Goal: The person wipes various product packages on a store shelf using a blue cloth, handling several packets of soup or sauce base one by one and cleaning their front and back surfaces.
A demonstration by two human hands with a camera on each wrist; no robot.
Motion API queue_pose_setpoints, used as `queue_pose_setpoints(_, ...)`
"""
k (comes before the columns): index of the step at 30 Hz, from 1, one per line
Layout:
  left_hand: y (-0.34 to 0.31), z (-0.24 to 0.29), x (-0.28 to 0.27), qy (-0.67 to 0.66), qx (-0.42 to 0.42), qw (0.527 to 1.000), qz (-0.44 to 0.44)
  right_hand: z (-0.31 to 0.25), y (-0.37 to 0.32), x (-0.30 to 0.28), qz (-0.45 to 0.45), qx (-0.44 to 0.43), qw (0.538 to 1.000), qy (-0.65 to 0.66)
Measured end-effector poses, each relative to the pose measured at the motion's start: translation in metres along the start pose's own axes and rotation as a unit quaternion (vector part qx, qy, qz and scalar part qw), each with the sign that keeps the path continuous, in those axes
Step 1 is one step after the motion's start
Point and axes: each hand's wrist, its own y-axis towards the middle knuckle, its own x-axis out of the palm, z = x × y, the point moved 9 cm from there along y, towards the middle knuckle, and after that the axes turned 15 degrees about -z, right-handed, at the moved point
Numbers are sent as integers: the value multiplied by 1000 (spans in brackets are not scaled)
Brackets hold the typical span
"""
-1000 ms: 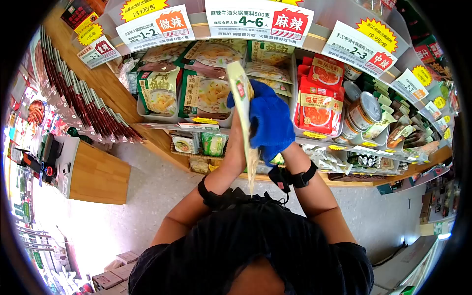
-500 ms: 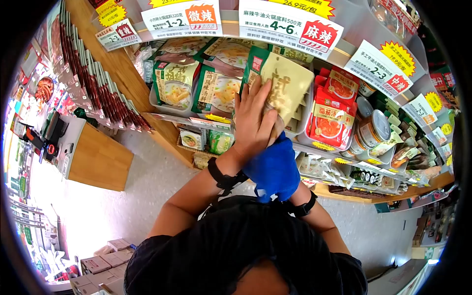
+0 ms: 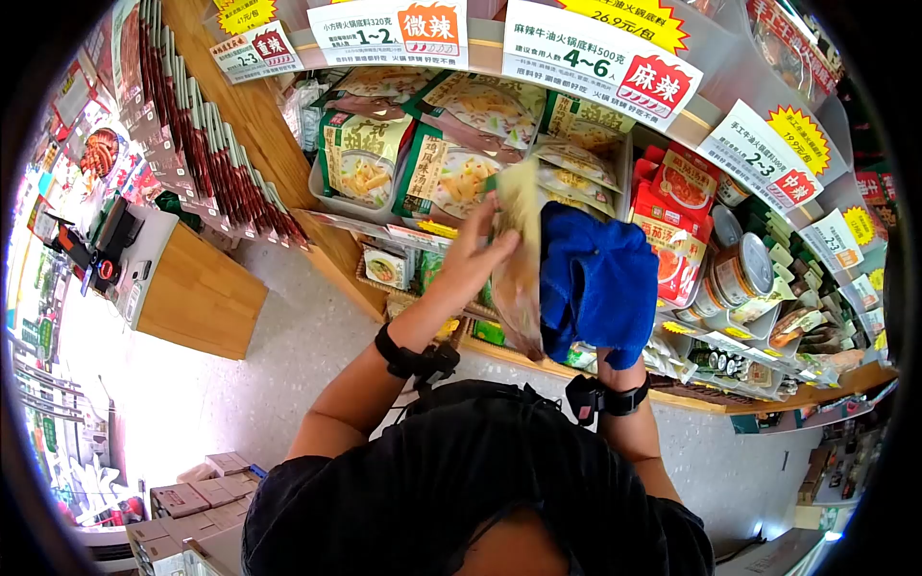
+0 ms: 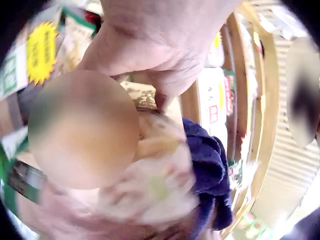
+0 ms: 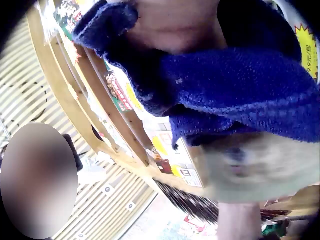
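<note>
My left hand [image 3: 471, 259] grips a flat food pouch [image 3: 519, 274] by its side, thumb on one face and fingers on the other. The pouch stands nearly edge-on in the head view. In the left wrist view, a printed picture of food shows blurred on the pouch [image 4: 160, 185] below my left hand [image 4: 155, 45]. A blue cloth [image 3: 597, 288] is bunched over my right hand, just right of the pouch. The right wrist view shows part of my right hand [image 5: 175, 22] within folds of the cloth [image 5: 235, 95]; its fingers are hidden.
Similar soup pouches [image 3: 451, 178] stand in clear bins on the shelf ahead. Red tomato pouches [image 3: 672, 230] and lidded tubs [image 3: 741, 264] are to their right. Price cards [image 3: 595, 58] hang above. A wooden counter [image 3: 202, 288] stands at left, and brown cartons [image 3: 197, 509] sit behind on the left.
The pouch turned from edge-on to show its pale back, then edge-on again. My left hand went from lying across it to gripping its side. The cloth moved up and right beside it.
</note>
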Motion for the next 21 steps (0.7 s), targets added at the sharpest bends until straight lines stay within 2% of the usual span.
queue_pose_setpoints(1,-3,-15,14,-98,-44,993,-47,2,3,5,-5,11,1000,-15)
queue_pose_setpoints(2,-4,-25,49,-268,-57,961,-37,5,6,11,-11,22,999,-31)
queue_pose_setpoints(3,2,-42,70,-391,-77,916,-39,37,-5,47,-11,90,996,-3)
queue_pose_setpoints(4,4,-67,95,-513,-101,851,-40,67,-21,82,-17,164,986,24)
queue_pose_setpoints(5,-5,-85,119,-630,-129,765,-36,84,-30,98,89,165,967,174)
queue_pose_setpoints(6,-13,-77,115,-608,-152,778,-32,59,-22,86,61,108,984,130)
queue_pose_setpoints(7,-9,-76,115,-596,-134,791,-51,37,-6,67,39,39,995,82)
queue_pose_setpoints(9,-13,-71,113,-567,-105,813,-74,40,-15,54,93,48,972,209)
queue_pose_setpoints(10,-12,-57,117,-627,-74,767,-120,40,-15,47,109,45,966,231)
queue_pose_setpoints(11,-12,-52,110,-585,-72,798,-124,40,-15,39,125,41,958,253)
queue_pose_setpoints(12,-14,-45,106,-542,-73,827,-128,39,-15,28,127,34,963,234)
queue_pose_setpoints(13,-18,-44,103,-500,-75,853,-132,39,-19,24,100,12,988,119)
queue_pose_setpoints(14,-16,-54,99,-507,-73,848,-137,39,-23,20,85,-15,996,3)
queue_pose_setpoints(16,-17,-36,81,-461,-52,880,-107,59,-29,12,93,23,984,149)
queue_pose_setpoints(17,-16,-26,70,-436,-38,894,-92,64,-32,8,88,46,982,159)
queue_pose_setpoints(19,-12,-12,51,-446,-6,890,-95,65,-31,-5,78,91,976,180)
queue_pose_setpoints(21,-10,16,35,-433,34,900,-48,59,-18,-7,15,210,936,281)
